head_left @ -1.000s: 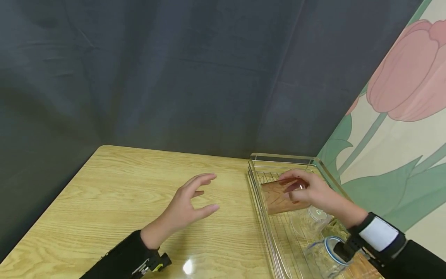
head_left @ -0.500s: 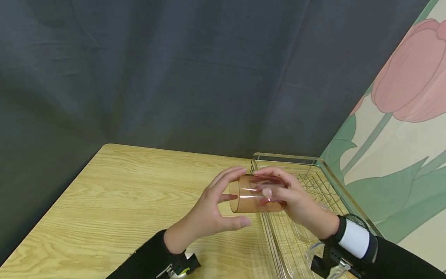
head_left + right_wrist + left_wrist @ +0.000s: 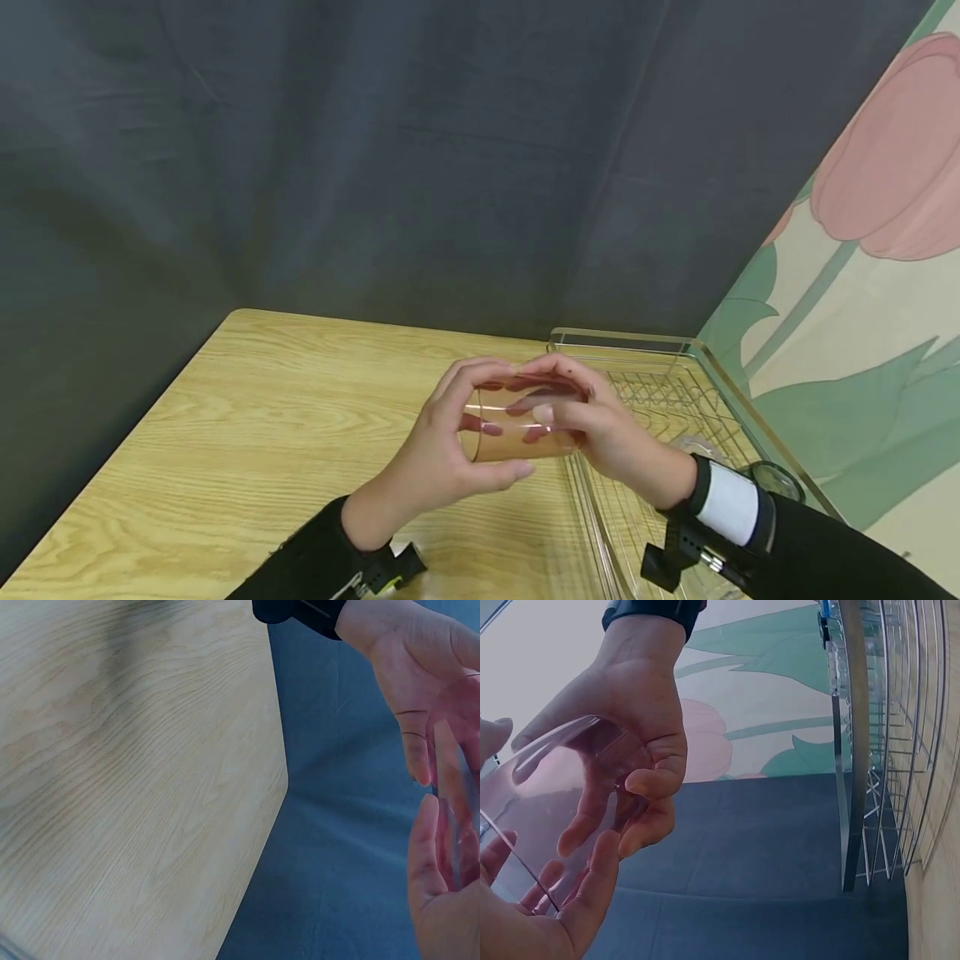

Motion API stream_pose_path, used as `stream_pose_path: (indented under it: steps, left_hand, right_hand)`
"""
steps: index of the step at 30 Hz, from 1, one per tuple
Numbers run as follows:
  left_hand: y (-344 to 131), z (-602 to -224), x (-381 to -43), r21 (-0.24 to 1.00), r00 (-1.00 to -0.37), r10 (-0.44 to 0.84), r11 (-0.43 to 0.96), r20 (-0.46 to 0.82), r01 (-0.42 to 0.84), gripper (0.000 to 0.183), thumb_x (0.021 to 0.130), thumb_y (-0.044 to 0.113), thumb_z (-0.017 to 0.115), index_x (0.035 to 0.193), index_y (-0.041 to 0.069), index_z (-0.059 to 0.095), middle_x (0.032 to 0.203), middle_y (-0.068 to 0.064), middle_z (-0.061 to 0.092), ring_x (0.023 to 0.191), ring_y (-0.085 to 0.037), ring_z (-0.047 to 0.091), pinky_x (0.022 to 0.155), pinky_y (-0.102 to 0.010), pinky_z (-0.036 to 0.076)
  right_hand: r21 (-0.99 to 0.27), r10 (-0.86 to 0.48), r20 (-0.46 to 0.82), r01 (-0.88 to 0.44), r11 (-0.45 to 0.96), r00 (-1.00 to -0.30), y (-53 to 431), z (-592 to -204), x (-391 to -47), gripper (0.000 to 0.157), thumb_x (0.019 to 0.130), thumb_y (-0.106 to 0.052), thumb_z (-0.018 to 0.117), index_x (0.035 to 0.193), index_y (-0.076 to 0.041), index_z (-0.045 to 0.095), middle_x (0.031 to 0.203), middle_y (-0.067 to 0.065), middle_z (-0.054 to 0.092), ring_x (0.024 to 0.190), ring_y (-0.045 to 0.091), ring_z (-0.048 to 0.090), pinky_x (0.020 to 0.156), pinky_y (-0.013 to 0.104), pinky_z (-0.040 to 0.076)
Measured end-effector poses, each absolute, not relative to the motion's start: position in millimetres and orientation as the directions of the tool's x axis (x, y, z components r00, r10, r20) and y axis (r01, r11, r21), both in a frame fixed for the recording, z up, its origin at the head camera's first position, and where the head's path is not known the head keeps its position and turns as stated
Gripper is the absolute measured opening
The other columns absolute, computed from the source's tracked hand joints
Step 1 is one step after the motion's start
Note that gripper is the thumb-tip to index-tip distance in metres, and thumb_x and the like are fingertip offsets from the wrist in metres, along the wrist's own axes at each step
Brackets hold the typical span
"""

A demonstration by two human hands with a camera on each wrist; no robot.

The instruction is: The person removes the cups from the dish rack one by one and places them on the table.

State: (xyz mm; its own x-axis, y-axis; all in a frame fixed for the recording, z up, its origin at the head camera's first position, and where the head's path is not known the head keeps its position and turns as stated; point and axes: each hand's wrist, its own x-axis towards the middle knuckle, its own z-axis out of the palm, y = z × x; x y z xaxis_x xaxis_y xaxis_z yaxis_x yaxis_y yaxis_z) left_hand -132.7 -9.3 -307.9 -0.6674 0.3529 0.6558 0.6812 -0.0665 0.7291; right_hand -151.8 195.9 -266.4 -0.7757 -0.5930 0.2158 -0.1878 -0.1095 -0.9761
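Observation:
A clear amber-pink drinking glass (image 3: 517,442) lies on its side in the air between both hands, above the left rim of the wire rack. My right hand (image 3: 618,437) grips its right end, thumb on the near side and fingers behind, visible through the glass. Around the left end curves my left hand (image 3: 442,450), fingers over the top and behind, thumb along the lower edge. In the left wrist view the glass (image 3: 544,787) looks pale pink, with fingers of both hands around it. The right wrist view shows only part of the glass (image 3: 457,780).
A metal wire rack (image 3: 592,525) with a raised rim stands on the right of the wood-grain table (image 3: 300,417). Inside it, partly behind the right arm, are clear glassware (image 3: 697,447) and a dark round-rimmed glass (image 3: 776,479). A dark curtain (image 3: 450,167) hangs behind.
My right hand has lifted the glass from over the rack and carried it left. My left hand has moved right and closed in around the glass's left end.

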Motion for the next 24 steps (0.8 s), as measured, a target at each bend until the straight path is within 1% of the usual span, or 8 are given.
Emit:
stream_pose_path:
  steps: [3,6,11,14,16,20,24]
  left_hand:
    - [-11,-308,-133,0.728,-0.676,0.34,-0.041,0.654,0.684,0.074,0.071,0.007,0.085,0.134,0.014,0.046,0.134,-0.003,0.045,0.118,-0.025,0.05,0.076,-0.031,0.058]
    - [-14,-307,-133,0.716,-0.673,0.325,-0.018,0.664,0.698,0.07,0.072,0.006,0.084,0.131,0.012,0.048,0.131,-0.005,0.047,0.115,-0.023,0.052,0.074,-0.03,0.058]
    - [-18,-305,-136,0.684,-0.649,0.324,0.012,0.688,0.73,0.067,0.072,0.006,0.083,0.129,0.01,0.049,0.13,-0.007,0.048,0.11,-0.023,0.056,0.073,-0.028,0.058]
    - [-22,-303,-138,0.688,-0.653,0.326,0.014,0.683,0.726,0.064,0.072,0.005,0.083,0.128,0.01,0.051,0.127,-0.007,0.049,0.107,-0.024,0.058,0.072,-0.029,0.058]
    - [-26,-301,-140,0.701,-0.667,0.323,0.015,0.671,0.713,0.064,0.072,0.005,0.083,0.127,0.01,0.051,0.125,-0.006,0.051,0.106,-0.023,0.058,0.07,-0.03,0.059]
    - [-38,-295,-142,0.723,-0.699,0.309,0.047,0.645,0.689,0.066,0.07,0.006,0.083,0.127,0.01,0.051,0.12,-0.008,0.053,0.104,-0.023,0.057,0.065,-0.032,0.059]
    - [-55,-288,-148,0.722,-0.721,0.288,0.124,0.63,0.68,0.064,0.069,0.008,0.084,0.125,0.012,0.053,0.116,-0.008,0.055,0.102,-0.023,0.058,0.062,-0.032,0.059]
  right_hand:
    - [-0.977,-0.589,0.214,-0.183,-0.113,-0.779,192,-268,-153,0.036,0.085,-0.002,0.052,0.117,-0.017,0.061,0.117,0.002,0.065,0.103,0.019,0.066,0.078,0.038,0.058]
    - [-0.972,-0.597,0.233,-0.194,-0.13,-0.768,189,-269,-155,0.036,0.085,-0.001,0.052,0.116,-0.016,0.06,0.117,0.002,0.065,0.102,0.018,0.066,0.079,0.038,0.058]
    - [-0.962,-0.609,0.272,-0.219,-0.162,-0.745,187,-268,-158,0.034,0.086,0.0,0.053,0.116,-0.015,0.059,0.117,0.001,0.064,0.103,0.017,0.065,0.078,0.038,0.058]
    - [-0.969,-0.616,0.249,-0.196,-0.154,-0.747,185,-267,-159,0.032,0.088,-0.003,0.055,0.119,-0.012,0.056,0.12,0.003,0.063,0.107,0.02,0.064,0.081,0.04,0.057]
    - [-0.976,-0.615,0.219,-0.181,-0.125,-0.757,183,-266,-158,0.031,0.091,-0.007,0.056,0.121,-0.01,0.054,0.123,0.005,0.061,0.11,0.021,0.062,0.082,0.04,0.057]
    - [-0.982,-0.592,0.176,-0.185,-0.046,-0.786,180,-264,-159,0.033,0.095,-0.013,0.055,0.126,-0.004,0.048,0.125,0.009,0.057,0.109,0.021,0.061,0.08,0.039,0.058]
    - [-0.964,-0.583,0.162,-0.255,0.08,-0.796,191,-260,-162,0.039,0.099,-0.014,0.051,0.131,0.007,0.042,0.129,0.017,0.05,0.11,0.018,0.059,0.079,0.039,0.058]
